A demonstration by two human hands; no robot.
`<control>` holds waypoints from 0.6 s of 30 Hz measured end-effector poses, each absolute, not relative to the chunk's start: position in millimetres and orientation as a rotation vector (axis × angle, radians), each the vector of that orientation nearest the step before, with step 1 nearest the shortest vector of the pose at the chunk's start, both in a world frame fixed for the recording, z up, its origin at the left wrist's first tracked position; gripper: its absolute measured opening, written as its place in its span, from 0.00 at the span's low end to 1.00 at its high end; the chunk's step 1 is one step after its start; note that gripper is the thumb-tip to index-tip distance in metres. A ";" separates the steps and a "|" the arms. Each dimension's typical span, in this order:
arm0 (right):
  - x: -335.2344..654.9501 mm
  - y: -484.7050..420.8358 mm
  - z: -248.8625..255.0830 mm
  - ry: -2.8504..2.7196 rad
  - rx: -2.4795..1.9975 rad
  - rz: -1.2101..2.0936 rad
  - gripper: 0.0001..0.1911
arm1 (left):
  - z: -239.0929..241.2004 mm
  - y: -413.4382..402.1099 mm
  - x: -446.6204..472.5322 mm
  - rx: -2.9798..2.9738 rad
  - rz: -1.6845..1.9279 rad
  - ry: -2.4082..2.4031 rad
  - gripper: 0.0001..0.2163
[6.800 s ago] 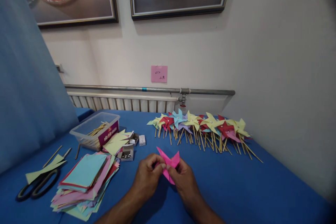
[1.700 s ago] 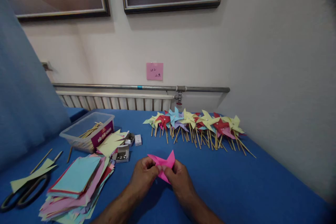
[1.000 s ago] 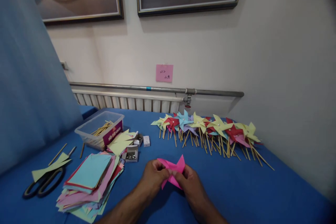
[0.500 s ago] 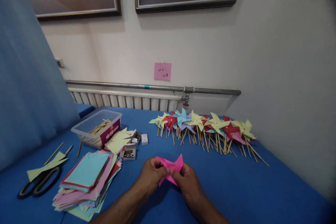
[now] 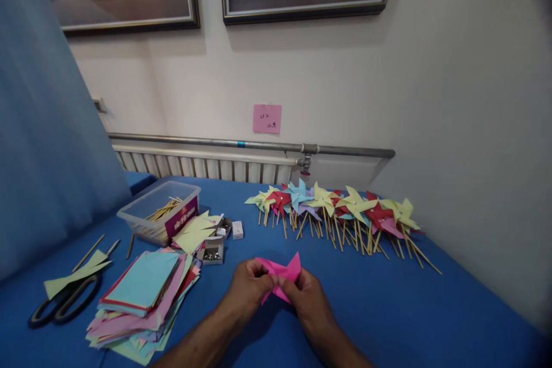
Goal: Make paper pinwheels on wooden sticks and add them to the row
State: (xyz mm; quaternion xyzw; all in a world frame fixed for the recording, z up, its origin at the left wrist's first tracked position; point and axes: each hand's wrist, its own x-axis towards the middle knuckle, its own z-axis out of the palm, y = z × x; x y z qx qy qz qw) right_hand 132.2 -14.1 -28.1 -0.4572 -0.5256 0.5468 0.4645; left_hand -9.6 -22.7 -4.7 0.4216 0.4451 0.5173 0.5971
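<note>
Between my two hands is a bright pink paper pinwheel (image 5: 288, 271), its folded blades pointing outward. My left hand (image 5: 250, 287) pinches it from the left, thumb close to the centre. From the right, my right hand (image 5: 307, 294) grips it, its thumb also pressed near the middle. Both thumbs cover the centre, so I cannot tell whether a pin is there. Left of my hands, an open small box of metal pushpins (image 5: 212, 254) sits near a stack of coloured paper squares (image 5: 144, 279).
Several finished pinwheels on sticks (image 5: 354, 202) lie in a row at the back right. At left stand a clear plastic tub (image 5: 157, 207) of wooden sticks, cut yellow paper (image 5: 196, 231) and black-handled scissors (image 5: 64, 305) under a paper scrap. A blue curtain (image 5: 56, 126) hangs at far left.
</note>
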 end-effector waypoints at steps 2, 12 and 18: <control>132.6 -15.0 -26.4 -1.306 -1.137 1.340 0.16 | -4.3 -23.0 -9.4 0.981 1.193 1.033 0.10; 135.8 -13.1 -25.4 -1.254 -1.056 1.377 0.15 | -0.4 -24.6 -12.0 0.988 1.158 1.049 0.11; 135.0 -13.6 -27.6 -1.210 -1.006 1.419 0.17 | 0.8 -26.3 -11.4 0.996 1.161 1.058 0.11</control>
